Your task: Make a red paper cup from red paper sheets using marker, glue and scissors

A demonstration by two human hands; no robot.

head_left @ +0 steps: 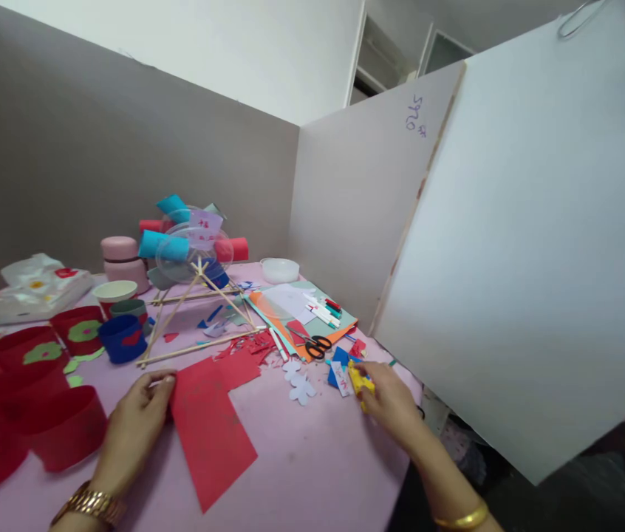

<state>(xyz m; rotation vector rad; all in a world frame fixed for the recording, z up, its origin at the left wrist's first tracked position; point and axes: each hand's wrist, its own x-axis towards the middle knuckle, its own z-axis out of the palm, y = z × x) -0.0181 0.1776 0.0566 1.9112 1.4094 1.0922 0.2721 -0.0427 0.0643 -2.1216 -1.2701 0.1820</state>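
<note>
My left hand (143, 410), a gold watch at its wrist, is closed at the left edge of a red paper sheet (213, 432) with a piece cut out of its lower right. Close to the table's right edge, my right hand (387, 399) is closed around a small yellow object (360, 380) whose kind I cannot make out. Blue paper scraps (336, 375) and a white strip with writing (340, 378) lie beside it. White paper flower cutouts (302, 389) rest between my hands. Black-handled scissors (318, 346) lie just beyond.
A wooden-stick frame (200, 270) carries a wheel of clear discs and paper rolls (179, 244). Red paper rings (66, 428), a blue ring (123, 338) and a pink flask (123, 262) stand left. Markers (323, 310) lie on coloured sheets; grey partitions (346, 199) enclose the back.
</note>
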